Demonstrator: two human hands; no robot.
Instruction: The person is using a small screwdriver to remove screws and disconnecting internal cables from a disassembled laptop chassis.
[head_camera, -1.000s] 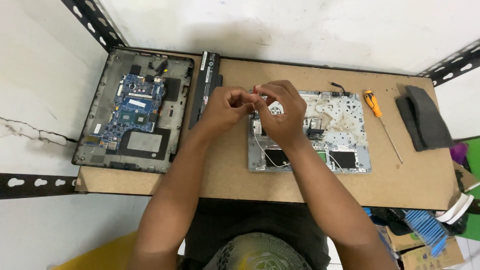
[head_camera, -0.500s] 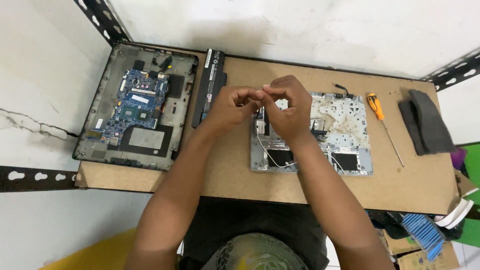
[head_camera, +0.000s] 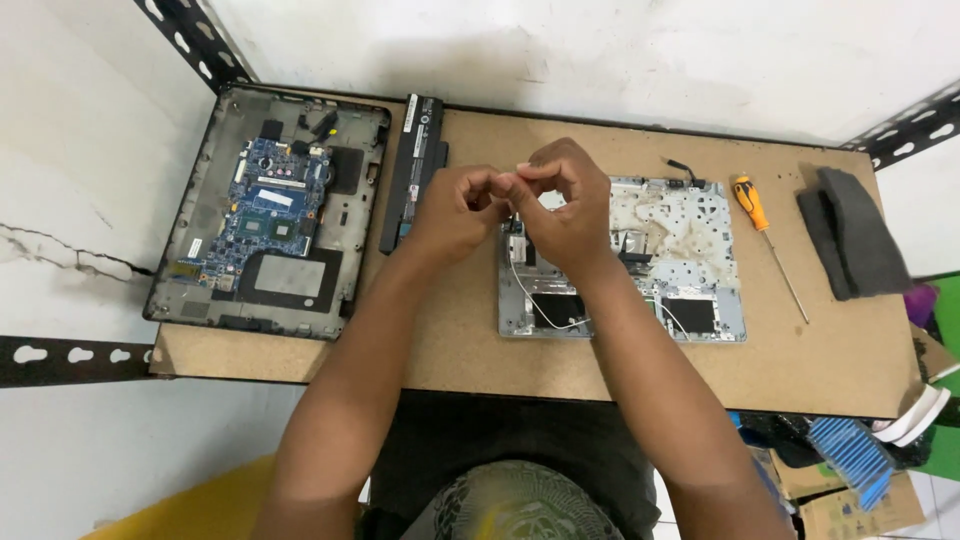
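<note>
Two hands, my left hand (head_camera: 455, 212) and right hand (head_camera: 560, 205), pinch one small part (head_camera: 522, 167) above the stripped keyboard panel (head_camera: 665, 255); the laptop base (head_camera: 270, 215) lies open, reassembly remaining, I judge.

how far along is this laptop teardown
Done: the black laptop base with blue circuit board lies opened, the long black battery beside it. In hand: left hand and right hand pinch something tiny over the silver keyboard panel. The orange-handled screwdriver lies unused.
</note>
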